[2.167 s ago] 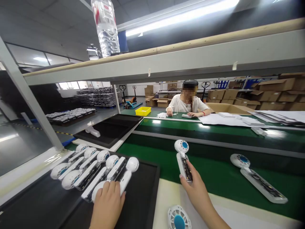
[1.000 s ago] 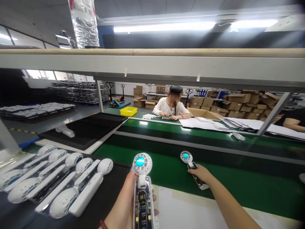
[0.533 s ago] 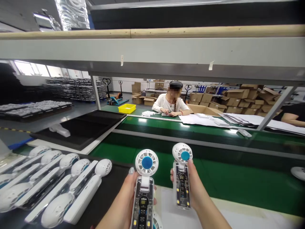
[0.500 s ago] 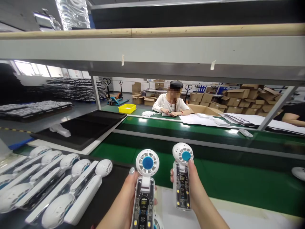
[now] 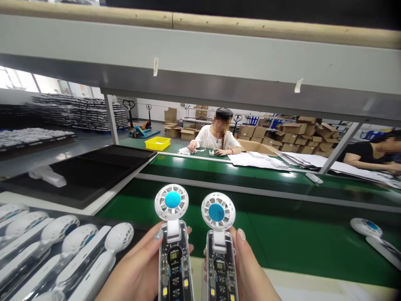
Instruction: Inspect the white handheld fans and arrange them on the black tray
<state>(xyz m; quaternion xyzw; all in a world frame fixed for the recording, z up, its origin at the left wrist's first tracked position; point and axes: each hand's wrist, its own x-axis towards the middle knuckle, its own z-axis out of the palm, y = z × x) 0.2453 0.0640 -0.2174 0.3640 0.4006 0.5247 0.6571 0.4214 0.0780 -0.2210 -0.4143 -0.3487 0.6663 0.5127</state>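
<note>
Lower centre of the frame: the left hand [image 5: 138,271] grips one small handheld fan with a white round head, blue hub and clear body [image 5: 173,238], fingers wrapped around its handle. The right hand [image 5: 247,271] clasps a second, matching fan [image 5: 218,246] likewise. Both are held upright, side by side, faces toward the viewer, seemingly for comparing displays. Count: two fans in hand; about five white fans in the black tray [image 5: 62,246] at lower left; one on the green conveyor belt [image 5: 282,238] at lower right.
</note>
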